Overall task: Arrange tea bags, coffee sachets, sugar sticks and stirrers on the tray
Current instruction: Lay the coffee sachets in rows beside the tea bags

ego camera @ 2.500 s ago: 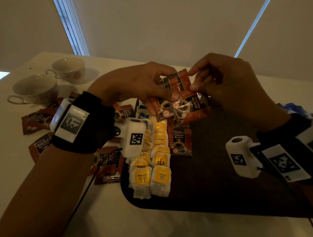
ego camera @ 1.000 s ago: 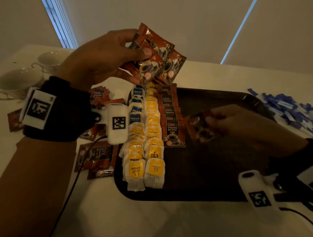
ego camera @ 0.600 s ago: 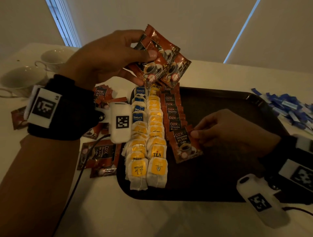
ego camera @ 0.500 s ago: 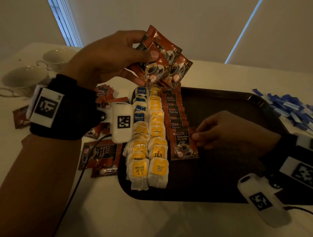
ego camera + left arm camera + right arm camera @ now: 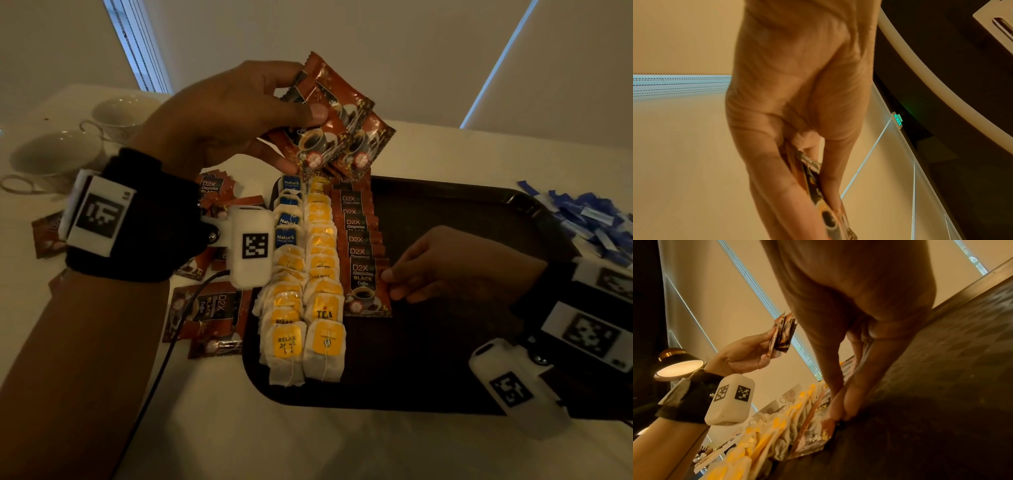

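My left hand [image 5: 298,116] is raised over the far left corner of the dark tray [image 5: 445,342] and grips a fan of several brown coffee sachets [image 5: 342,137]; the right wrist view shows this bunch [image 5: 783,332] edge-on. On the tray lie two rows of tea bags [image 5: 322,274] and a row of overlapping coffee sachets [image 5: 356,222]. My right hand [image 5: 390,284] pinches the right edge of the nearest coffee sachet [image 5: 364,287], which lies flat at the row's near end. The right wrist view shows those fingertips [image 5: 840,415] pressed down on that sachet [image 5: 818,434].
Loose coffee sachets [image 5: 209,308] lie on the white table left of the tray. Two white cups [image 5: 54,154] stand at the far left. A heap of blue sugar sticks [image 5: 592,222] sits right of the tray. The tray's right half is bare.
My right hand brought one sachet down from my left hand's bunch, laid it at the row's near end and straightened it. The left hand rose and has stayed there.
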Motion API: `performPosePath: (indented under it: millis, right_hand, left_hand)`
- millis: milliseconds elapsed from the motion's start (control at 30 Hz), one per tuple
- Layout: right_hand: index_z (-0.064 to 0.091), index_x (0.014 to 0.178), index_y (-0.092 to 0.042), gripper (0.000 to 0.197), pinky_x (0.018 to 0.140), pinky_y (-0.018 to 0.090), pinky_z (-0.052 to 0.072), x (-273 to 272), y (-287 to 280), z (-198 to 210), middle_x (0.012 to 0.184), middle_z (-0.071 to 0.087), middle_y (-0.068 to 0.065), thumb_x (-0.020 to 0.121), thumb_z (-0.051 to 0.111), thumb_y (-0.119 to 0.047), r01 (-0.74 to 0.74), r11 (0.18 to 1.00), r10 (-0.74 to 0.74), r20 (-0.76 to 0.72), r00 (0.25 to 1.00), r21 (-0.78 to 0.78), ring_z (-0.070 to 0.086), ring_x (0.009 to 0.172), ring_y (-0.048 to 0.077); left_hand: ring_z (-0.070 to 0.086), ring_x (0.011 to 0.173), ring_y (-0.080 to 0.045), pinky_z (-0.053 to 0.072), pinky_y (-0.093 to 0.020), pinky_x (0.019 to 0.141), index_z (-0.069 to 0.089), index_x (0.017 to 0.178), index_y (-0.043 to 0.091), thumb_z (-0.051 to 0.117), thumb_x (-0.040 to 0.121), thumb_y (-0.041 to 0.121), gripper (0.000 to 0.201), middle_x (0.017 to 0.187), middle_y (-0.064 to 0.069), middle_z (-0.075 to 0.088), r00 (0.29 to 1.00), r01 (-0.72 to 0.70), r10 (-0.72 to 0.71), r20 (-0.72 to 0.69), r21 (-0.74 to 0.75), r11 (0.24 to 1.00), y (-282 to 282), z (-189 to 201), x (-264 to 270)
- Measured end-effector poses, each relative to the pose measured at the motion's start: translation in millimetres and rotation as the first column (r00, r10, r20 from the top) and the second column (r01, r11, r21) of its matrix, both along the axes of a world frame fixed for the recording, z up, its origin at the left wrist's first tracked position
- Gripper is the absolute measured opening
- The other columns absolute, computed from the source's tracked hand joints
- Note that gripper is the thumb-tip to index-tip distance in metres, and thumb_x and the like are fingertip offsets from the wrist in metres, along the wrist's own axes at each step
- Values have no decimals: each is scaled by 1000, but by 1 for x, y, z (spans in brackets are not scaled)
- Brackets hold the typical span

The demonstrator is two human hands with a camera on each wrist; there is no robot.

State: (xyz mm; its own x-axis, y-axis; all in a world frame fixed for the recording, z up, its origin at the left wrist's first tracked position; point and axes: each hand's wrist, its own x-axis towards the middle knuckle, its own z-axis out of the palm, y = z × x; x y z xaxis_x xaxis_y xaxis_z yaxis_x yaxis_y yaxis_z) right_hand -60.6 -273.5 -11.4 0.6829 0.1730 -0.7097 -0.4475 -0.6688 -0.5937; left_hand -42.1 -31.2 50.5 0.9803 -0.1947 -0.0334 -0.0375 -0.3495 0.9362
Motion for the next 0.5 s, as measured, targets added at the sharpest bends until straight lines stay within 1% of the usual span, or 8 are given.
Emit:
performPosePath:
  millis: [133, 300, 500]
  right_hand:
    - [66, 86, -7, 7, 51, 19, 54, 1, 1, -1, 68, 73, 2, 81, 63, -12, 2, 1000, -2, -4, 1000, 3, 69, 60, 9]
    - [66, 87, -8, 9, 52, 19, 55, 2, 3, -3, 69, 73, 2, 80, 65, -14, -16, 1000, 16, 14, 1000, -7, 69, 61, 9]
    - [66, 85, -8, 9, 53, 19, 55, 3, 1, -2, 72, 73, 3, 80, 65, -15, -29, 1000, 29, 49, 998, -3, 69, 64, 10]
  left_hand:
    - [72, 78, -16, 57, -24, 57, 57, 121, 24, 59, 86, 22, 34, 108, 1, 66, 1000, 3, -3, -7, 7, 1000, 0, 0, 1]
    - [72, 76, -16, 57, -24, 55, 58, 117, 26, 59, 87, 21, 30, 105, 2, 67, 1000, 3, -3, -13, 0, 1000, -2, 0, 0]
    - [72, 74, -15, 56, -23, 54, 58, 117, 26, 60, 87, 20, 30, 103, 3, 67, 1000, 12, -12, -25, 3, 1000, -3, 0, 0]
